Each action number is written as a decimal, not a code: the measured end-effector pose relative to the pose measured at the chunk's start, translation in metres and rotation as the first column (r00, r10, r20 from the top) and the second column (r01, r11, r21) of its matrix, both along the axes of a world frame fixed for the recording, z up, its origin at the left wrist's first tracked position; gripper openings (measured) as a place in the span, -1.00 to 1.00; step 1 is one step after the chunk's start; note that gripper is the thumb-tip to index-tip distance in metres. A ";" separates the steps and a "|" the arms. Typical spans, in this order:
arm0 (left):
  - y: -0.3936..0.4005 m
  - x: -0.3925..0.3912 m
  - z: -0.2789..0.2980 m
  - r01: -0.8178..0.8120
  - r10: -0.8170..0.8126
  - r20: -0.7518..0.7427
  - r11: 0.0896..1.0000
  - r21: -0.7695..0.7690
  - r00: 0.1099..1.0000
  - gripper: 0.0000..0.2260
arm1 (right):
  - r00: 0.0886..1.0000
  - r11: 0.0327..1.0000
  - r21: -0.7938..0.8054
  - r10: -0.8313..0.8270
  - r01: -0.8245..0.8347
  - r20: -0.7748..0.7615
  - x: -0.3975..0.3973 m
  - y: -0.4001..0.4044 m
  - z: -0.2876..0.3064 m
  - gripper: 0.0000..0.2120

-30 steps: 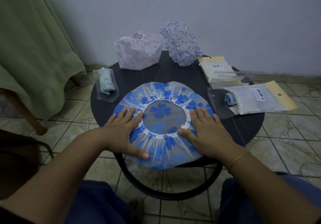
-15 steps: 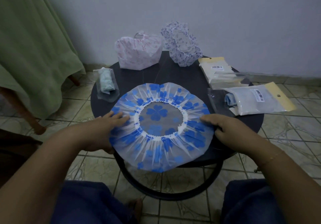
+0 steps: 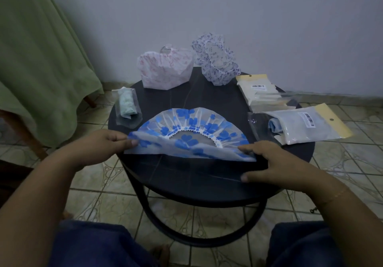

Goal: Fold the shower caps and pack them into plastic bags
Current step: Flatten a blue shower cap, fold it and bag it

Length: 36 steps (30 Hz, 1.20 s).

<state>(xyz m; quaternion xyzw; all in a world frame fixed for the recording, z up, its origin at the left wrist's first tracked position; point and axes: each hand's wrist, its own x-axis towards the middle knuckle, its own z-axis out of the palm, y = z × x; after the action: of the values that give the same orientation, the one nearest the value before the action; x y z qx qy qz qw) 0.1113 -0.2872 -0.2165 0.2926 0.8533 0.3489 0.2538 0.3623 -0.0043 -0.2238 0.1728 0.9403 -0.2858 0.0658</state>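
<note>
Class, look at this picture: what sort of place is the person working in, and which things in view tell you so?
Probably a room in a home, not a workshop. The signs: a small round dark table set close to a plain wall, a patterned tiled floor, and furniture draped in green cloth.

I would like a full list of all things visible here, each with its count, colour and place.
blue-flowered shower cap: 1, clear with blue, folded in half, table centre
pink shower cap: 1, white-pink, table back
purple shower cap: 1, white-purple, table back right
packed bag: 1, clear, pale green cap inside, table left
plastic bags: several, clear with yellow headers, table right
table: 1, black, round
green cloth: 1, left
left hand: pinches cap's left end
right hand: pinches cap's right end
</note>
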 end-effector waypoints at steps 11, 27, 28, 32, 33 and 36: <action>0.016 0.000 -0.012 -0.153 0.137 -0.183 0.985 -0.082 0.974 -0.58 | 0.923 0.911 0.199 -0.319 0.361 -0.215 -0.018 -0.012 -0.011 -0.54; 0.054 0.045 -0.005 0.001 0.015 -0.782 1.000 0.020 0.623 -0.79 | 0.834 0.839 0.334 -0.226 0.429 -0.503 -0.037 -0.037 -0.011 -0.59; 0.062 0.050 -0.007 0.110 -0.054 -0.790 0.994 0.017 0.611 -0.72 | 0.845 0.857 0.334 -0.193 0.392 -0.498 -0.044 -0.041 -0.013 -0.57; 0.091 0.057 -0.024 0.292 -0.336 -0.760 0.935 -0.200 0.557 -0.53 | 0.950 0.880 0.438 -0.042 0.182 -0.310 -0.070 -0.059 -0.023 -0.38; 0.097 0.058 -0.029 0.289 -0.401 -0.715 0.915 -0.281 0.572 -0.48 | 0.969 0.882 0.451 -0.026 0.137 -0.244 -0.074 -0.062 -0.027 -0.36; 0.109 0.057 -0.045 0.239 -0.469 -0.569 0.869 -0.433 0.676 -0.54 | 0.995 0.905 0.417 -0.063 0.089 -0.076 -0.080 -0.061 -0.040 -0.48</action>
<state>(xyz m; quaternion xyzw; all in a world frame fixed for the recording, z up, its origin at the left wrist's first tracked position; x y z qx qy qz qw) 0.1681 -0.1783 -0.2620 0.5123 0.8573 0.0217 0.0452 0.2820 -0.0652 -0.2638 0.2108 0.9738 -0.0846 -0.0127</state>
